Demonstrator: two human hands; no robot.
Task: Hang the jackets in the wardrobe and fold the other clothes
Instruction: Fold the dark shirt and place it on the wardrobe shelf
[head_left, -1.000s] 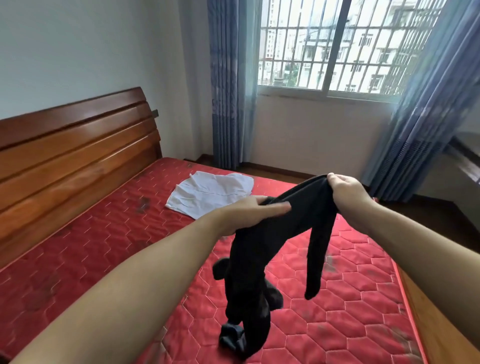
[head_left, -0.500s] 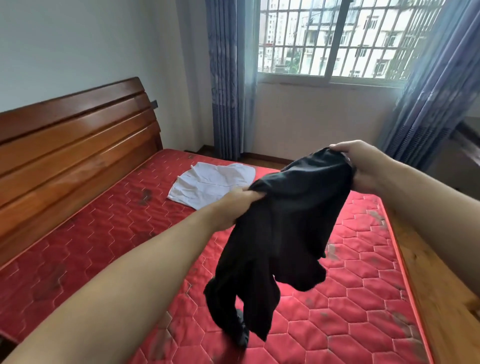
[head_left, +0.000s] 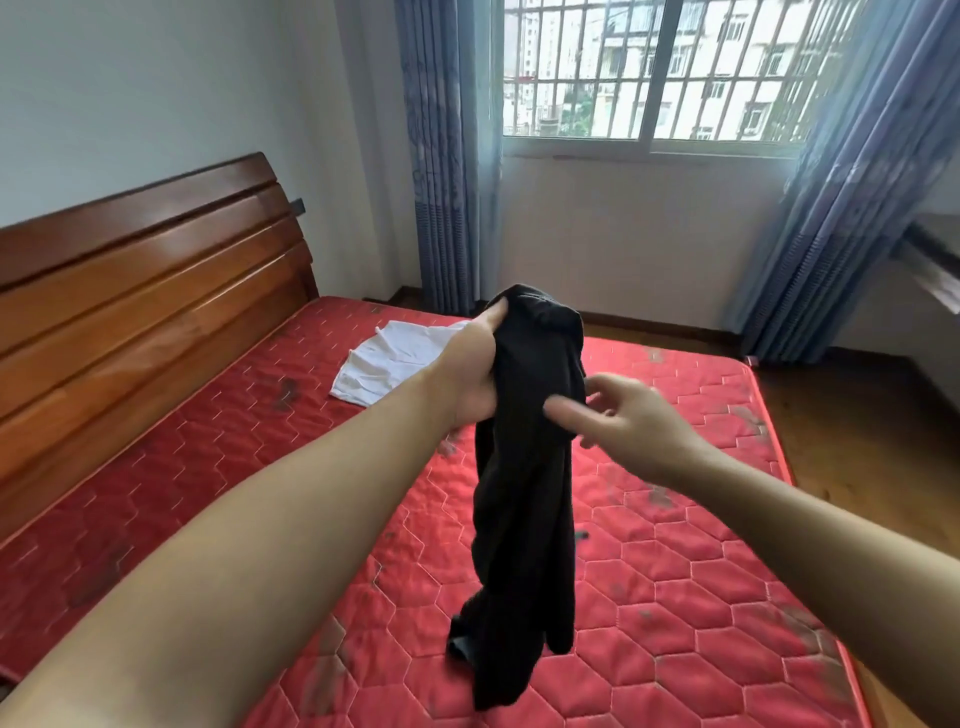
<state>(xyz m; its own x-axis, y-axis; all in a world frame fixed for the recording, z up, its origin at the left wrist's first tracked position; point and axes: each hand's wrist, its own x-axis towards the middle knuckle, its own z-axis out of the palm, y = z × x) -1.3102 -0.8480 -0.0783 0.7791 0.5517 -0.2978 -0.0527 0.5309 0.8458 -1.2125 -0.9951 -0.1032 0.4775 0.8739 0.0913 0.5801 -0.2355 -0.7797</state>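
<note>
Two hands meet at mid-frame above a bare red quilted mattress: the left hand grasps the bunched top of a black garment, which hangs down to the bed, while the right hand hovers released just beside it, fingers spread. A white garment lies behind the left hand. A wooden headboard fills the left; blue curtains frame a barred window at upper right.

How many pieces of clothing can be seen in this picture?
2. A black garment hangs from the left hand above the mattress; a white garment lies near the headboard. Others may be outside the view.
</note>
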